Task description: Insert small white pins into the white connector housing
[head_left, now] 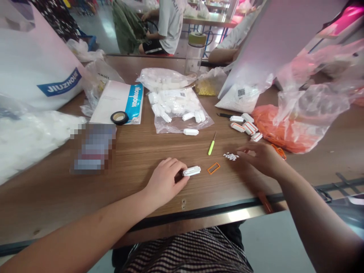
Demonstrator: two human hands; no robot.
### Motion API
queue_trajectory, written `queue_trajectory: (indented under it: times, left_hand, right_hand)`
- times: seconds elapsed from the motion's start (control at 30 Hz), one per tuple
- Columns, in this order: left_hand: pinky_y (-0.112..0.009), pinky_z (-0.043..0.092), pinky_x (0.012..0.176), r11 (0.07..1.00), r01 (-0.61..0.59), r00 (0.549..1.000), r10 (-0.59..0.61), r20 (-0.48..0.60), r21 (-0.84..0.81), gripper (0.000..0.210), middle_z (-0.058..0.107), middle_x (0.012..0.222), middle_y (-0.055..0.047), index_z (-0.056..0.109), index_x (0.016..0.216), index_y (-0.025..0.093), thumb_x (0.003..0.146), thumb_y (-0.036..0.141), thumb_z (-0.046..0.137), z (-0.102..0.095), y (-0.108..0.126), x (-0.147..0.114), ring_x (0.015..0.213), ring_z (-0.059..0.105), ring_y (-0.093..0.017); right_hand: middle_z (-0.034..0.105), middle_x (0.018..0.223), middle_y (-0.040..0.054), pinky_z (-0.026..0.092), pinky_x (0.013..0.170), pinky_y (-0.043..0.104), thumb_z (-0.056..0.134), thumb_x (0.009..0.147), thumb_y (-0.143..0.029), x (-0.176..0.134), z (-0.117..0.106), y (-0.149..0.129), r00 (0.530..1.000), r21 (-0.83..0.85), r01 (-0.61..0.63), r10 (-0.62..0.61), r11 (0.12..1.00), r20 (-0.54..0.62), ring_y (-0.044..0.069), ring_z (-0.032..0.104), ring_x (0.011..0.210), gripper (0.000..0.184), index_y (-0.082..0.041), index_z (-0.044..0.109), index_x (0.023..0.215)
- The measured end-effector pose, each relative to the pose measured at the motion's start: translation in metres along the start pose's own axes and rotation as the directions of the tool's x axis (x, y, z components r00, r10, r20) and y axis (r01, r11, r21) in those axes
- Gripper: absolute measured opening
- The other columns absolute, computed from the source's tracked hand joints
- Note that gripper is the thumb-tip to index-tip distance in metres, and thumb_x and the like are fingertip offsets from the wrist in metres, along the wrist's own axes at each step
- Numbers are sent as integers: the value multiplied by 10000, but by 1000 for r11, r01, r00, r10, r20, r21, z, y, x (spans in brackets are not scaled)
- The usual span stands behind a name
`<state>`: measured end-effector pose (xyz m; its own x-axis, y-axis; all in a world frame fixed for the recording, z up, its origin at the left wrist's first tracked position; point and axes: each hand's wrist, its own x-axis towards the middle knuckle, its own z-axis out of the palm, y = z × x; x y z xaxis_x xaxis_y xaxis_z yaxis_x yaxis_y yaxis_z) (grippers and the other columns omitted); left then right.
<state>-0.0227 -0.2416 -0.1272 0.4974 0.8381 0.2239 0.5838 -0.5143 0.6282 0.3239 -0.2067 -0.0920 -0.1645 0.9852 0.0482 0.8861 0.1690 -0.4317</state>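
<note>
My left hand [167, 176] grips a white connector housing [192, 171] by its left end, between thumb and fingers. Rows of small holes show on the housing's upper face. My right hand [260, 157] hovers beside a small pile of white plugs [231, 156], fingers slightly curved and apart, and nothing visible in them. Between the two hands lies an orange rectangular seal [213, 168]. A pick with a yellow-green handle [211, 148] rests behind it. Another white housing [191, 132] lies farther back.
A plastic bag of white housings [182, 108] lies at the back. Several housings, some with orange seals [250, 128], sit beside a bag of orange seals [287, 127]. Black tape [119, 118] rests on a notebook [113, 100] near a blurred-out rectangle [93, 148]. A bottle [195, 57] stands behind.
</note>
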Motion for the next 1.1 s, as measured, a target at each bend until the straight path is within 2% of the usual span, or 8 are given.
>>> queue_trajectory:
  times: [0.17,0.23,0.37,0.47,0.6,0.7,0.93,1.1]
  left_hand:
    - [-382,441,793,1000,0,1000,0,-4,1,56,633,873,-14,584,900,206,877,203,636,0,-1,-1,831,553,-205]
    - [-381,440,790,1000,0,1000,0,-9,4,63,634,873,-14,583,895,206,873,198,641,0,-1,-1,829,553,-205]
    - [-379,440,783,1000,-10,1000,10,-22,6,66,633,868,-13,580,891,208,872,195,642,0,-1,0,826,554,-204]
    - [-380,438,782,1000,-16,1000,16,-23,5,62,634,870,-11,578,889,209,876,194,636,1,0,0,824,555,-202]
    - [-376,436,777,1000,-23,999,23,-28,2,73,634,865,-6,576,888,206,870,187,644,1,-1,0,819,554,-198]
    - [-373,437,775,1000,-25,999,25,-29,0,69,632,865,-7,576,890,206,872,190,641,1,-1,-1,821,553,-197]
    - [-381,440,785,1000,-10,1000,10,-18,6,71,634,873,-9,583,899,210,871,197,646,0,-1,-1,829,556,-203]
    - [-386,443,793,1000,-4,1000,4,-12,5,62,634,883,-14,585,906,212,875,205,638,1,-1,-1,838,559,-207]
  right_hand:
    - [746,942,48,509,716,332,602,855,-400,-7,2,13,993,51,-6,0,999,115,213,666,794,253,-226,761,946]
    - [740,880,42,501,699,326,588,851,-406,-8,7,11,996,18,-22,20,1000,92,205,656,755,257,-219,759,896]
    - [728,756,27,473,655,322,611,806,-443,-8,11,11,985,-41,-172,172,984,7,209,648,700,271,-218,756,772]
    - [729,719,20,466,629,315,602,802,-493,-7,7,17,972,-18,-236,235,972,-15,216,657,682,323,-219,770,778]
    - [765,888,29,500,761,340,617,800,-501,-7,2,31,979,75,-201,202,977,-4,242,688,834,335,-229,783,904]
    - [764,957,36,501,794,351,652,782,-503,-9,3,38,981,86,-192,191,978,14,251,683,886,315,-236,782,887]
    - [731,758,34,459,609,317,638,773,-513,-15,10,29,975,11,-218,218,976,-49,200,620,646,327,-224,783,826]
    - [687,687,27,440,586,299,627,782,-426,-15,9,24,979,-50,-204,203,978,-28,176,589,601,245,-211,740,747]
